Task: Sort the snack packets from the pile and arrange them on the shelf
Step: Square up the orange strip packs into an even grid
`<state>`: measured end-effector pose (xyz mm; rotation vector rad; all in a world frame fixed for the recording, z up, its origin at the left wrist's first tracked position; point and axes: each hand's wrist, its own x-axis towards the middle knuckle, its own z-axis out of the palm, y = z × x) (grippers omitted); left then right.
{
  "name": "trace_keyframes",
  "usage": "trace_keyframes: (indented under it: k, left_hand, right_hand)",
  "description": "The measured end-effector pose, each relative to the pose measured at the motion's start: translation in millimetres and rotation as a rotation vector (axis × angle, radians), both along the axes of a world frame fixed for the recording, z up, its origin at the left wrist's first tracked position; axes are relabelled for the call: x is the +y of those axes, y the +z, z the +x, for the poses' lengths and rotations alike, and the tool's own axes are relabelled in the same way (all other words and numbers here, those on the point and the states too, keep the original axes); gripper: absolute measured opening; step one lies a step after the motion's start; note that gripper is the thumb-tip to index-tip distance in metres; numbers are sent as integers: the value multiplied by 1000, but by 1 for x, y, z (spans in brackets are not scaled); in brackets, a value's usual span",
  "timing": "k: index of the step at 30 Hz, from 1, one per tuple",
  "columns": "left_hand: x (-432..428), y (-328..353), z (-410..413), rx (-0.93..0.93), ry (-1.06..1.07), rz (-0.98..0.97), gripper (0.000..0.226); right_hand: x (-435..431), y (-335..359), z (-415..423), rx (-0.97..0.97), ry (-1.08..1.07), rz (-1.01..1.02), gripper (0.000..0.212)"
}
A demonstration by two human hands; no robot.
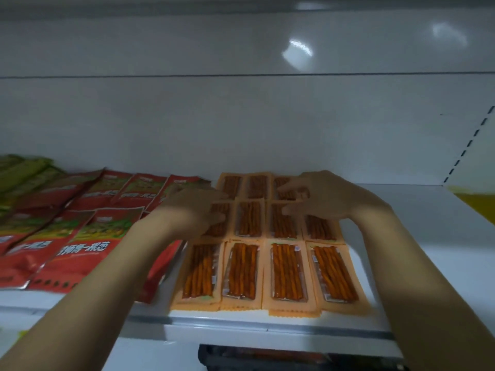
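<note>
Left hand (198, 207) and right hand (321, 199) lie flat, gripping nothing, on far orange packets (249, 218). I judge shelf (428, 210) mostly stocked; red packets (80, 236) left look untidy.

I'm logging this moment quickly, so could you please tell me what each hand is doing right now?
Left hand: open, fingers resting on the orange packets.
Right hand: open, fingers spread over the same packets.

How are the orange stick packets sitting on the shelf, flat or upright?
Flat. The orange stick packets lie face up in side-by-side rows on the shelf, their clear windows facing up.
</note>
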<state>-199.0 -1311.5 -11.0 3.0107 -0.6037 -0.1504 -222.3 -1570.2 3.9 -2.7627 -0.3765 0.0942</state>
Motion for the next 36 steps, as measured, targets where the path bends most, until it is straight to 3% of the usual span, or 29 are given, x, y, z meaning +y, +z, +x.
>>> trace_keyframes:
  k: [6, 13, 22, 25, 30, 36]
  left_hand:
    - [24, 1, 2, 84, -22, 7, 47]
    - [24, -14, 18, 116, -172, 35, 49]
    - [35, -26, 23, 38, -221, 13, 45]
    - [45, -21, 4, -52, -239, -81, 37]
    - [57, -19, -50, -37, -268, -75, 54]
    - [58, -31, -73, 0, -321, -44, 65]
  right_hand:
    - [56, -8, 0, 29, 2, -171, 57]
    - [94, -30, 16, 97, -52, -309, 50]
    - [106, -24, 4, 142, -179, -248, 48]
    - [109, -15, -21, 36, -248, -173, 53]
    - [129, -22, -94, 18, -313, -146, 55]
    - [141, -43, -110, 30, -344, -171, 55]
